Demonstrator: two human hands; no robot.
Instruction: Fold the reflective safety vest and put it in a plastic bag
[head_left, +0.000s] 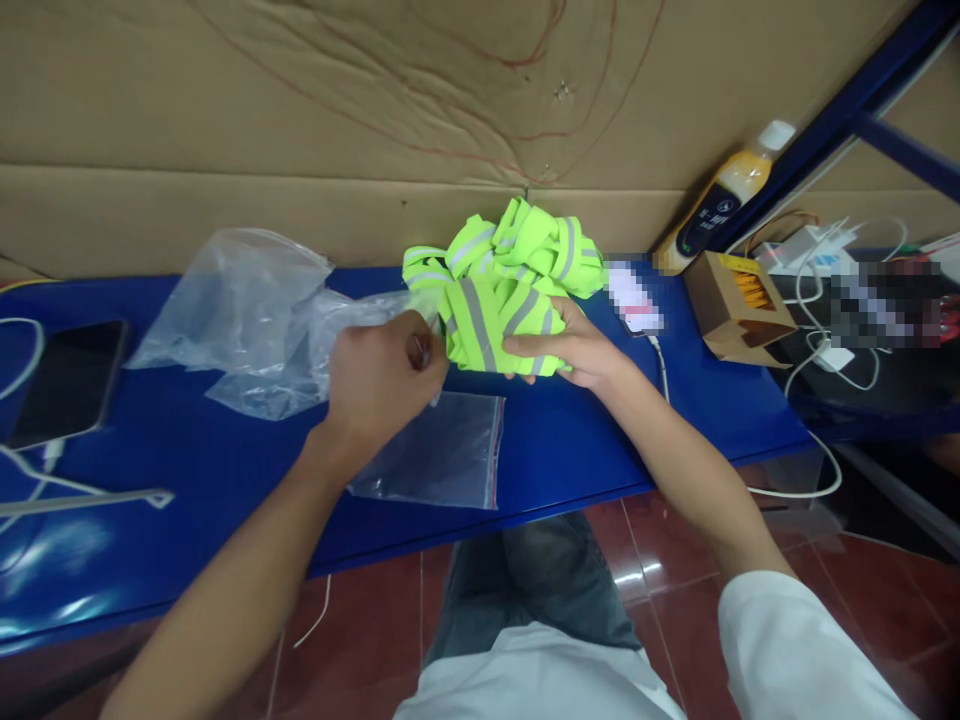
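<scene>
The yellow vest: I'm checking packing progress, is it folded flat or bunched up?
Bunched up. The vest is a crumpled heap, grey stripes running every way, gripped by both hands.

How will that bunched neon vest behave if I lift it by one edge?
Probably floppy: the neon vest sits crumpled in loose folds, cupped by the right hand. It looks light for its bulk, so it should unfurl and dangle rather than hold shape. The left hand pinches its edge beside the clear plastic bag.

Bare blue table (600,440) right of zip bag (442,450) — free; plastic bag (232,310), phone (67,380) crowd left.
</scene>
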